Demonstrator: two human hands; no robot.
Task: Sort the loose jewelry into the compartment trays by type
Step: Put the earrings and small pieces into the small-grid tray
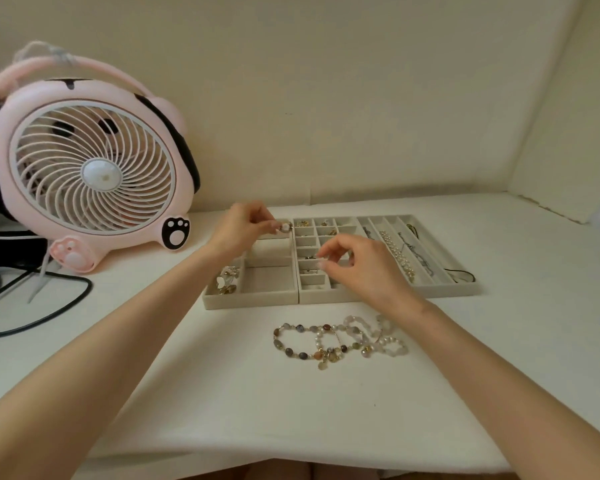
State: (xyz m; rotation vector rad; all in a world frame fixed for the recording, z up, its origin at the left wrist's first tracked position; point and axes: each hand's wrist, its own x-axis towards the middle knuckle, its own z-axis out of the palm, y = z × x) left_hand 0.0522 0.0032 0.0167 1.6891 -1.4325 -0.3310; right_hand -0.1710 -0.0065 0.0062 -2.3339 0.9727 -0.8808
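Observation:
Three grey compartment trays stand side by side on the white table: a left tray with large compartments, a middle tray with small square cells, and a right tray with long slots. My left hand pinches a small ring-like piece over the far end of the left tray. My right hand hovers over the middle tray with thumb and forefinger pinched together; whether anything is between them is too small to tell. Several loose beaded bracelets lie in front of the trays.
A pink desk fan stands at the left with a black cable looping on the table. Gold pieces lie in the left tray, a pearl strand and chains in the right tray. Walls close off the back and right.

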